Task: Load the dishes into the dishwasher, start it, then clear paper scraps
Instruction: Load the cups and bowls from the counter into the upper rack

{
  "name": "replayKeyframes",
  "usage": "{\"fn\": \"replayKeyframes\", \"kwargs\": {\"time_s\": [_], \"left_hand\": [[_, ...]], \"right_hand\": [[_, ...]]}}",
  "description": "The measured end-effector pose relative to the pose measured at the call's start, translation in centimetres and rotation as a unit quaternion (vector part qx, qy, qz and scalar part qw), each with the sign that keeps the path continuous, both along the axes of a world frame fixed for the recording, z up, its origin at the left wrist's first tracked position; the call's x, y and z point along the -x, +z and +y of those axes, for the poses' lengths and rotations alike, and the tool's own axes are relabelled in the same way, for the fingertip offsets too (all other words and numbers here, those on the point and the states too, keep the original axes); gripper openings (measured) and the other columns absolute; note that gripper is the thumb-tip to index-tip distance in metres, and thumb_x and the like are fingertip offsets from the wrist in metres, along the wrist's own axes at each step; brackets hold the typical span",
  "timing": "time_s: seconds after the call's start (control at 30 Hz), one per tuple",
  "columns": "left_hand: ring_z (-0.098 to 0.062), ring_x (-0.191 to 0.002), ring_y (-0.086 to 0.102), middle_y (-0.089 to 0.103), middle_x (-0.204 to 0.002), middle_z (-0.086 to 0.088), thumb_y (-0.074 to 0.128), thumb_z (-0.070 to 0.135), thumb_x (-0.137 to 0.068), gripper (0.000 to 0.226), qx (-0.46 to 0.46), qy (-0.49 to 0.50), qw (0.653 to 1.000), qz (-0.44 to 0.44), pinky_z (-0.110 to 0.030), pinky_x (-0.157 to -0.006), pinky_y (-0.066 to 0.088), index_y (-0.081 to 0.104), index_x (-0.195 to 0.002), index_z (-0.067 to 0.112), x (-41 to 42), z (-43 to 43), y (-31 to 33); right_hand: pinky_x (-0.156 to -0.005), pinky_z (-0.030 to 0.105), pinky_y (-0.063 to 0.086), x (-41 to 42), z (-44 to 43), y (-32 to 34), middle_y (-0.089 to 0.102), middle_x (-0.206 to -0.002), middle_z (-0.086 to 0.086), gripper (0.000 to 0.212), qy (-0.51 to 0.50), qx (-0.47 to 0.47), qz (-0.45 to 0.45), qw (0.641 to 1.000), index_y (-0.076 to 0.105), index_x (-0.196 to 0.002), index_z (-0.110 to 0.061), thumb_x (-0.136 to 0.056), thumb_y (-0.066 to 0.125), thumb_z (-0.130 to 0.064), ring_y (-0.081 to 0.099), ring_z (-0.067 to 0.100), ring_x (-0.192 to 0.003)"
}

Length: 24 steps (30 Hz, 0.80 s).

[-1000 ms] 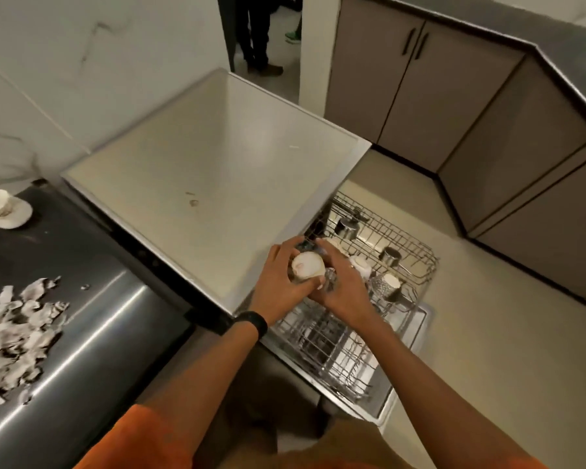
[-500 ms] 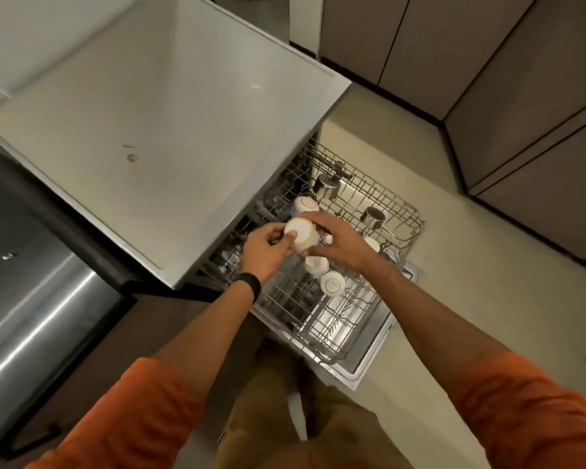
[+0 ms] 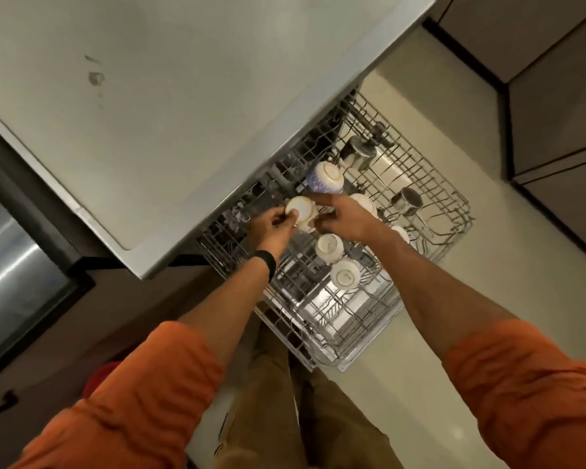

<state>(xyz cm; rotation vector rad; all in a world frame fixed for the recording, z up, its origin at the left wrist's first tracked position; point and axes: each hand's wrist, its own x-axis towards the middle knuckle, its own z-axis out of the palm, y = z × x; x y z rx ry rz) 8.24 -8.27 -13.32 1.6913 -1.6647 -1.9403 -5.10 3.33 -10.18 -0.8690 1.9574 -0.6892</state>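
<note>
— White glazed ceramic, is that what you've got?

— Yes. My left hand [image 3: 274,223] pinches the small white gold-rimmed cup [image 3: 301,209] by its near side, and my right hand [image 3: 344,216] cups its far side, fingers curled. It's upside down, low over the pulled-out wire dishwasher rack [image 3: 430,184].

— How far along?

— Partway, I'd say. A blue-patterned cup [image 3: 324,178], two white cups [image 3: 329,247] and two steel tumblers [image 3: 407,201] already sit inverted. This one isn't seated; starting the machine and clearing scraps remain.
</note>
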Motion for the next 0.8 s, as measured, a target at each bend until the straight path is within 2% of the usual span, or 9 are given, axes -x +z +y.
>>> {"fn": "replayKeyframes", "kwargs": {"time_s": [0.13, 0.23, 0.33, 0.37, 0.5, 0.57, 0.63, 0.73, 0.8], "left_hand": [[-0.025, -0.097, 0.072, 0.070, -0.095, -0.001, 0.077, 0.013, -0.090, 0.021, -0.004, 0.004, 1.000, -0.023, -0.044, -0.088, 0.062, 0.073, -0.111, 0.009, 0.9, -0.2, -2.6], [-0.026, -0.097, 0.072, 0.067, -0.088, 0.007, 0.078, 0.013, -0.088, 0.015, 0.005, -0.010, 0.999, -0.036, -0.047, -0.088, 0.061, 0.071, -0.100, 0.019, 1.2, 0.0, -3.7], [-0.026, -0.096, 0.072, 0.067, -0.088, 0.009, 0.080, 0.013, -0.086, 0.018, 0.022, -0.009, 0.998, -0.051, -0.047, -0.087, 0.061, 0.070, -0.097, 0.022, 1.4, 0.2, -4.6], [-0.026, -0.095, 0.072, 0.067, -0.088, 0.007, 0.080, 0.012, -0.086, 0.018, 0.024, -0.009, 0.998, -0.056, -0.047, -0.087, 0.061, 0.071, -0.099, 0.020, 1.6, 0.3, -4.7], [-0.025, -0.093, 0.072, 0.068, -0.092, -0.001, 0.080, 0.012, -0.087, 0.020, 0.049, -0.017, 0.996, -0.073, -0.047, -0.086, 0.062, 0.072, -0.105, 0.011, 2.0, 0.8, -5.5], [-0.025, -0.093, 0.072, 0.069, -0.091, 0.000, 0.080, 0.013, -0.087, 0.015, 0.053, -0.017, 0.996, -0.075, -0.047, -0.085, 0.062, 0.070, -0.098, 0.018, 2.1, 0.9, -5.7], [-0.024, -0.091, 0.073, 0.069, -0.089, 0.002, 0.080, 0.014, -0.087, 0.016, 0.050, -0.015, 0.996, -0.079, -0.047, -0.084, 0.062, 0.067, -0.093, 0.022, 2.1, 1.0, -6.0], [-0.023, -0.089, 0.072, 0.069, -0.087, 0.003, 0.079, 0.015, -0.087, 0.014, 0.041, -0.004, 0.996, -0.079, -0.047, -0.084, 0.062, 0.069, -0.094, 0.021, 2.1, 0.9, -6.4], [-0.022, -0.090, 0.072, 0.068, -0.085, 0.007, 0.079, 0.015, -0.088, 0.015, 0.037, 0.005, 0.996, -0.076, -0.046, -0.084, 0.062, 0.068, -0.093, 0.023, 2.0, 0.9, -6.3]], "right_hand": [[-0.083, 0.000, 0.044, 0.6, -0.4, -2.4, 0.056, -0.145, 0.006, 0.064, -0.018, -0.014, -0.048, 0.999, 0.046, -0.150, -0.009, -0.092, 0.068, 0.003, 0.053, 0.015, -0.125], [-0.086, 0.002, 0.045, 0.9, -0.2, -3.7, 0.057, -0.143, 0.004, 0.063, -0.029, -0.015, -0.065, 0.997, 0.047, -0.151, -0.015, -0.094, 0.068, -0.001, 0.054, 0.014, -0.124], [-0.102, 0.024, 0.049, 1.2, -0.2, -4.4, 0.059, -0.138, 0.000, 0.061, -0.022, -0.014, -0.082, 0.996, 0.048, -0.150, -0.019, -0.094, 0.069, -0.003, 0.057, 0.014, -0.123], [-0.102, 0.025, 0.049, 1.3, -0.2, -4.7, 0.059, -0.136, -0.001, 0.060, -0.022, -0.013, -0.085, 0.996, 0.047, -0.150, -0.019, -0.096, 0.067, -0.004, 0.058, 0.015, -0.121], [-0.080, 0.002, 0.044, 1.4, 0.1, -5.6, 0.060, -0.123, -0.001, 0.048, -0.034, -0.013, -0.080, 0.996, 0.048, -0.148, -0.011, -0.102, 0.055, -0.003, 0.059, 0.010, -0.104], [-0.081, -0.001, 0.043, 1.5, 0.2, -6.1, 0.059, -0.123, -0.002, 0.045, -0.038, -0.005, -0.064, 0.997, 0.050, -0.147, -0.007, -0.102, 0.054, -0.002, 0.059, 0.005, -0.103], [-0.092, 0.009, 0.048, 1.4, 0.1, -6.6, 0.059, -0.124, -0.002, 0.043, -0.044, -0.002, -0.057, 0.997, 0.052, -0.145, -0.005, -0.102, 0.055, -0.002, 0.058, 0.005, -0.108], [-0.105, 0.039, 0.050, 1.4, -0.1, -7.1, 0.064, -0.128, 0.005, 0.041, -0.048, -0.005, -0.052, 0.997, 0.055, -0.143, -0.007, -0.103, 0.056, -0.005, 0.059, 0.016, -0.113], [-0.105, 0.042, 0.050, 1.4, -0.4, -7.1, 0.064, -0.133, 0.010, 0.041, -0.049, -0.008, -0.053, 0.997, 0.056, -0.143, -0.007, -0.102, 0.056, -0.004, 0.058, 0.017, -0.113]]}}
